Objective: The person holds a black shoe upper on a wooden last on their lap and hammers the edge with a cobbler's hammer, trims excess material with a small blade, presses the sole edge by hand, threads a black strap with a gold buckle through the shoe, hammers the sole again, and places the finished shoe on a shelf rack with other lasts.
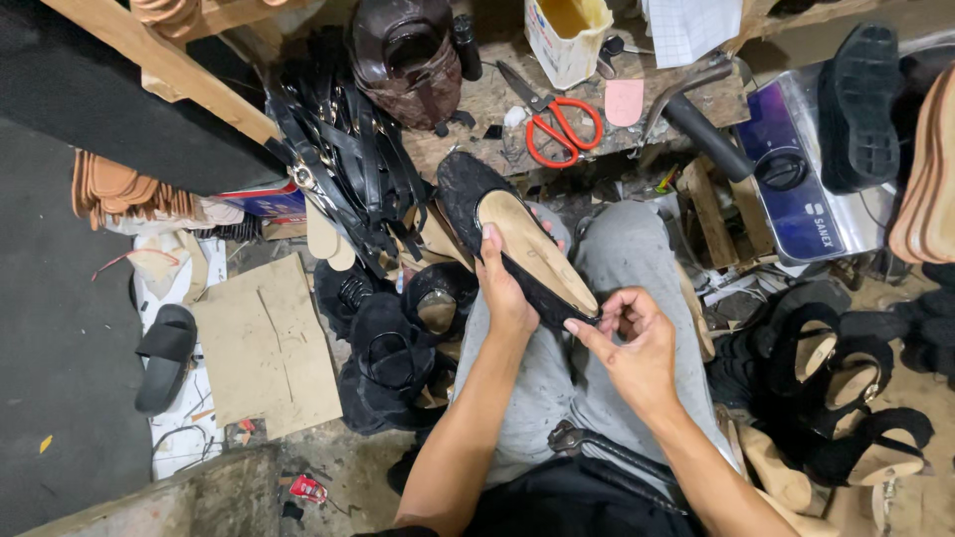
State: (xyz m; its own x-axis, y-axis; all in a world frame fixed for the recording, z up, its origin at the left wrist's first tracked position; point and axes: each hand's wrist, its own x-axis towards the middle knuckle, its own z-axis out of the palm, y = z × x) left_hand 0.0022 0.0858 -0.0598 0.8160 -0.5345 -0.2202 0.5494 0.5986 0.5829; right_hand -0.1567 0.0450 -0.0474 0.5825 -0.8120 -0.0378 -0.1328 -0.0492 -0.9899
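A shoe upper of black lace over a tan insole (522,244) rests sole-up across my lap. My left hand (505,288) grips its left edge, thumb pressed on the tan insole. My right hand (629,343) pinches the black lace edge at the heel end, nearest me. Grey trousers lie under the shoe.
Red-handled scissors (557,124), a white can (565,35) and a pink piece (624,101) lie on the worn bench ahead. Black straps (343,159) hang at the left. Black sandals (836,388) pile at the right, more black pieces (393,348) and cardboard (267,343) at the left.
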